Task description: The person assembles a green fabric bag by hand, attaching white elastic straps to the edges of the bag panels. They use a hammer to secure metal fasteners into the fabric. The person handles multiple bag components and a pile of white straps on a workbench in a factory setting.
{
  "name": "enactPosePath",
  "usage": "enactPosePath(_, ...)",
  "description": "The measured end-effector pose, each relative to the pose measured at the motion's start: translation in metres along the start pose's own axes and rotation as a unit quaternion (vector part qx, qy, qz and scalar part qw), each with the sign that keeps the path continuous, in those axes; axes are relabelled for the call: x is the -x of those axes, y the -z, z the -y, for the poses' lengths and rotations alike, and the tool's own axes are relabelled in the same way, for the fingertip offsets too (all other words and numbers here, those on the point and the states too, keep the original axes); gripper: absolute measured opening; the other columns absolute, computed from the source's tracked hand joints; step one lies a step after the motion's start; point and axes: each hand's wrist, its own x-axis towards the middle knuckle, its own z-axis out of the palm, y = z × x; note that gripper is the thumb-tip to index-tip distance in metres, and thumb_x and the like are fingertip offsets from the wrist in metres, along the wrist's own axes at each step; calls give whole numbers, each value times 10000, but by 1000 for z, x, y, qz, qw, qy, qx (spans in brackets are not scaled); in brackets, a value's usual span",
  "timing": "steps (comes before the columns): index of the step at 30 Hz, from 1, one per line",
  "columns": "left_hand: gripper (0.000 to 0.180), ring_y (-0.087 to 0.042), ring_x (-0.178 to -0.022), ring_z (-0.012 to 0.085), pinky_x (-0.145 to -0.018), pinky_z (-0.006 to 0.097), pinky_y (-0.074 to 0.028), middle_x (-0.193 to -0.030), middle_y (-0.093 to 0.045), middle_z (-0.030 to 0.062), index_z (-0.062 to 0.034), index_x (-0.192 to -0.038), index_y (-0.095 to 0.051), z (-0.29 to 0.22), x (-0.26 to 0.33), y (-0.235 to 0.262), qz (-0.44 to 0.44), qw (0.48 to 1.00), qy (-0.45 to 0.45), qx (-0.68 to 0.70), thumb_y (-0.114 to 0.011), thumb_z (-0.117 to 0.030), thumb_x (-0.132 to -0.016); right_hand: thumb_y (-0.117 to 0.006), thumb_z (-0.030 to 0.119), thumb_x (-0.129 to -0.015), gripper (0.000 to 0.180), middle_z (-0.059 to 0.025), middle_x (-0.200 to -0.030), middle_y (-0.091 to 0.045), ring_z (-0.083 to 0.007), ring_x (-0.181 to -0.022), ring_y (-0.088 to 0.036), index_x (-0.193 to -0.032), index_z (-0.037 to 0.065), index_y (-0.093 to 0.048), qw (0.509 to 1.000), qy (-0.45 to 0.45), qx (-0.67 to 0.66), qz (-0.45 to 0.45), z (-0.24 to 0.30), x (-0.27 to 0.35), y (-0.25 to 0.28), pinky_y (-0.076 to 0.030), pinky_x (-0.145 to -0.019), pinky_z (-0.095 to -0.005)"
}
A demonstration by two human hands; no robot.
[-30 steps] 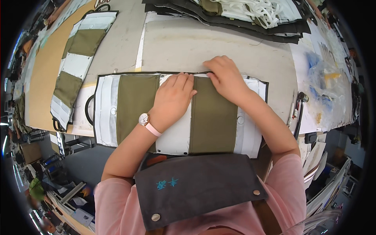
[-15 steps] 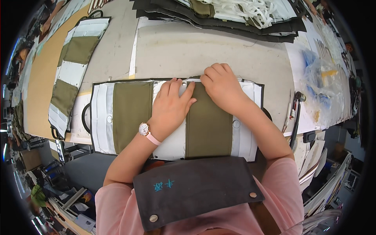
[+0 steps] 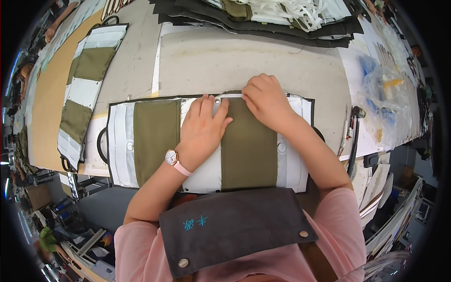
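Note:
A flat sewn fabric panel (image 3: 249, 150) lies in front of me, white with two olive-green bands and dark binding along its edge. A black handle loop (image 3: 100, 145) sticks out at its left end, and another shows at its right end behind my forearm. My left hand (image 3: 204, 124) rests on the white middle strip, fingers spread toward the far edge. At that far edge, just right of centre, my right hand (image 3: 267, 101) has its fingers curled and pinched on the panel's border. What lies under those fingertips is hidden.
A similar olive and white panel (image 3: 82, 101) lies at the left. Dark fabric pieces (image 3: 263, 33) are stacked at the far side, with white straps (image 3: 300, 16) on top. At the right are a hammer (image 3: 355, 127) and clear plastic bags (image 3: 392, 96).
Both hands stay nearly in place on the panel's far edge. The whole view has shifted slightly; I see no clear movement of the panel.

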Motion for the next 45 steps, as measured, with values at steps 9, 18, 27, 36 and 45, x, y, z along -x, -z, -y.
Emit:
enactPosePath(9, 474, -563, -1152, 349, -939, 427, -510, -1193, -574, 184, -71, -1335, -595, -1, -1, 2, 12, 1000, 6, 6, -695, -269, -916, -693, 5, -791, 170, -72, -923, -612, -289, -929, -558, -918, 57, -593, 987, -95, -124, 30, -7, -1, 9, -451, -838, -387)
enactPosePath(18, 465, -557, -1136, 351, -939, 429, -500, -1194, -573, 186, -116, -1357, -603, -1, -3, 2, 22, 1000, -2, -7, -678, -284, -930, -649, 20, -808, 107, -87, -909, -629, -293, -924, -579, -897, 60, -604, 977, -155, -113, 91, -6, -9, 8, -443, -850, -399)
enactPosePath(27, 454, -553, -1092, 335, -937, 420, -488, -1179, -570, 176, -133, -1352, -615, -4, -5, 3, 34, 999, 6, -27, -671, -301, -934, -604, -27, -807, 78, -135, -876, -607, -337, -895, -570, -874, 12, -593, 979, -97, -146, 104, -1, -23, -6, -476, -813, -418)
enactPosePath(36, 456, -533, -1051, 328, -943, 423, -457, -1140, -557, 171, -114, -1314, -634, -1, -7, 1, 32, 999, -2, -17, -690, -317, -910, -591, -91, -771, 170, -134, -979, -591, -340, -957, -547, -912, 1, -613, 981, -74, -176, 24, 8, -12, -16, -483, -840, -421)
enactPosePath(45, 443, -553, -963, 290, -862, 397, -468, -1037, -563, 114, -90, -1264, -656, 11, -13, 6, 31, 992, 75, 93, -758, -201, -847, -631, -8, -734, 182, -86, -932, -567, -279, -915, -531, -914, 1, -658, 993, 76, -31, 85, 9, -10, -9, -486, -819, -365)
